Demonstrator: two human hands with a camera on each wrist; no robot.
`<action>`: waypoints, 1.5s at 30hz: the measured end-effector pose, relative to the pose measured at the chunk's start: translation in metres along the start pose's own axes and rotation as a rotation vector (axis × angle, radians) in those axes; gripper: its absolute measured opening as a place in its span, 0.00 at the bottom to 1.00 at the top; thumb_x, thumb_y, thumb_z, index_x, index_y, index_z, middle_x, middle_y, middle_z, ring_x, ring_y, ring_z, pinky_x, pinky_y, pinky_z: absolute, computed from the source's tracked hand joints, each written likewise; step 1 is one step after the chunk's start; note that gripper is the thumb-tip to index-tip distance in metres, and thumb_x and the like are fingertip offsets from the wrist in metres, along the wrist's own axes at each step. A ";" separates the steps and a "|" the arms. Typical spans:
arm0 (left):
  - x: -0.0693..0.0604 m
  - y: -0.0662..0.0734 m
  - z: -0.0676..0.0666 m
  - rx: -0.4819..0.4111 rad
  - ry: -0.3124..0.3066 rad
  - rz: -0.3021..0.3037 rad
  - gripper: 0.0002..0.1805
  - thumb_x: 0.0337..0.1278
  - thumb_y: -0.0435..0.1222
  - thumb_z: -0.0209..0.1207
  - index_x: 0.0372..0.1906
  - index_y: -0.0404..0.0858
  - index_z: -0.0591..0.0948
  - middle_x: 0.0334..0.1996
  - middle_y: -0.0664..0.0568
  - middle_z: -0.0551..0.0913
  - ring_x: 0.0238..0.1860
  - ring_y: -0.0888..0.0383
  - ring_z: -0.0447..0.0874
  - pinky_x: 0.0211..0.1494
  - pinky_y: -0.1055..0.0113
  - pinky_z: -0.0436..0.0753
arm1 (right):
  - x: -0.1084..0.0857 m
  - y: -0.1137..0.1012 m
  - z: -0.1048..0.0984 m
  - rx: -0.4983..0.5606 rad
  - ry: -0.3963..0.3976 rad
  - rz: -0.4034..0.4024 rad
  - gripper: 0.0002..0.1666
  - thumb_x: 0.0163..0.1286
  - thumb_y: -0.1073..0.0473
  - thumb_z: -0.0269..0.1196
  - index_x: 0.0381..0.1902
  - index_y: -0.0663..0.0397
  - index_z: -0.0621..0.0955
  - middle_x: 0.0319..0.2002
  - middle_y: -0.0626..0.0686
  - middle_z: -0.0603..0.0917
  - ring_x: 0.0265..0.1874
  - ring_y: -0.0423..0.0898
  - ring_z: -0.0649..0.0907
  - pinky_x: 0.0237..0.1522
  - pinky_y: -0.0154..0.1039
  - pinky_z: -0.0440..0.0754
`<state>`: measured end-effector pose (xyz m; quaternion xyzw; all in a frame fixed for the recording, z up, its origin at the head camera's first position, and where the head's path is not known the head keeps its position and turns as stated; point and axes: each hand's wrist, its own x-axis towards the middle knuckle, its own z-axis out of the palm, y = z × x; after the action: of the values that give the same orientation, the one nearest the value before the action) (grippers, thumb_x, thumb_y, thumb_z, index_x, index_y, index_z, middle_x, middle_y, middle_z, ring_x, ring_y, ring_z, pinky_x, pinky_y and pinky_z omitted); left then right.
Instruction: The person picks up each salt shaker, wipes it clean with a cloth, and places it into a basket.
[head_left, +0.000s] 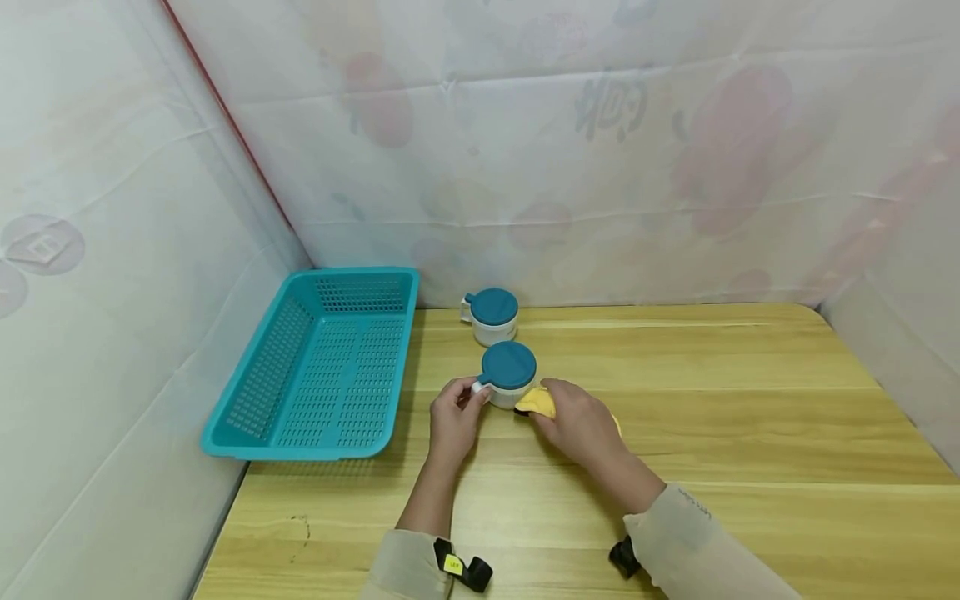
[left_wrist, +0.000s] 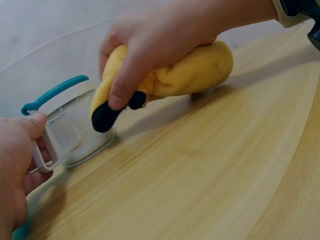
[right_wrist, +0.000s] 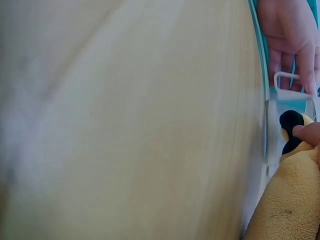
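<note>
A clear glass jar [left_wrist: 75,120] with a teal lid [head_left: 509,365] and a white handle [left_wrist: 45,159] stands upright on the table. My left hand [head_left: 453,421] holds that handle between thumb and fingers. A yellow plush thing with black parts [left_wrist: 195,70] is gripped in my right hand [head_left: 581,421], just right of the jar. Its black end lies against or very close to the glass; I cannot tell which. In the right wrist view, the plush [right_wrist: 287,200] shows at the right edge, below the left hand [right_wrist: 290,25].
Behind the held jar stands a second jar with a teal lid [head_left: 494,307], its handle to the left. A teal perforated basket [head_left: 300,453] sits at the table's left side. Printed cloth walls [head_left: 525,167] enclose the back and sides of the wooden table [head_left: 750,433].
</note>
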<state>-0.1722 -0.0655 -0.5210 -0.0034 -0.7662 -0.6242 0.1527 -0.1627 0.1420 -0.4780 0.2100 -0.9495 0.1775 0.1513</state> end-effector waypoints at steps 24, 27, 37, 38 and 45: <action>-0.003 0.006 0.002 0.040 0.020 0.047 0.10 0.61 0.38 0.65 0.43 0.37 0.85 0.38 0.48 0.85 0.40 0.57 0.83 0.42 0.69 0.85 | 0.012 -0.024 0.001 0.114 -0.068 0.235 0.24 0.59 0.44 0.72 0.33 0.59 0.78 0.21 0.49 0.76 0.18 0.43 0.73 0.20 0.34 0.72; -0.004 0.006 0.001 0.052 0.012 0.056 0.09 0.62 0.37 0.65 0.43 0.37 0.85 0.38 0.48 0.84 0.40 0.57 0.83 0.41 0.69 0.85 | 0.014 -0.023 -0.003 0.145 -0.101 0.276 0.24 0.59 0.44 0.72 0.34 0.59 0.79 0.21 0.49 0.77 0.18 0.43 0.74 0.20 0.34 0.72; -0.005 0.004 -0.003 0.047 -0.048 0.034 0.10 0.63 0.39 0.63 0.45 0.39 0.85 0.42 0.49 0.85 0.44 0.55 0.84 0.46 0.69 0.84 | 0.028 -0.001 -0.021 0.156 -0.271 0.318 0.26 0.56 0.44 0.74 0.40 0.58 0.81 0.24 0.49 0.80 0.21 0.44 0.75 0.21 0.34 0.73; -0.004 0.003 -0.003 0.045 -0.055 0.031 0.10 0.63 0.39 0.63 0.45 0.39 0.85 0.42 0.49 0.85 0.45 0.55 0.84 0.47 0.69 0.84 | 0.030 0.000 -0.022 0.147 -0.281 0.316 0.26 0.55 0.44 0.74 0.41 0.57 0.81 0.25 0.49 0.80 0.21 0.44 0.75 0.21 0.34 0.73; -0.004 0.004 -0.005 0.051 -0.081 0.052 0.09 0.63 0.38 0.64 0.44 0.38 0.83 0.41 0.48 0.85 0.45 0.54 0.85 0.48 0.67 0.85 | 0.030 -0.002 -0.020 0.139 -0.312 0.319 0.27 0.54 0.41 0.74 0.40 0.56 0.81 0.23 0.49 0.78 0.20 0.45 0.75 0.20 0.35 0.72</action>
<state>-0.1660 -0.0683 -0.5171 -0.0447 -0.7871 -0.5996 0.1379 -0.1834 0.1377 -0.4489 0.0921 -0.9680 0.2296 -0.0422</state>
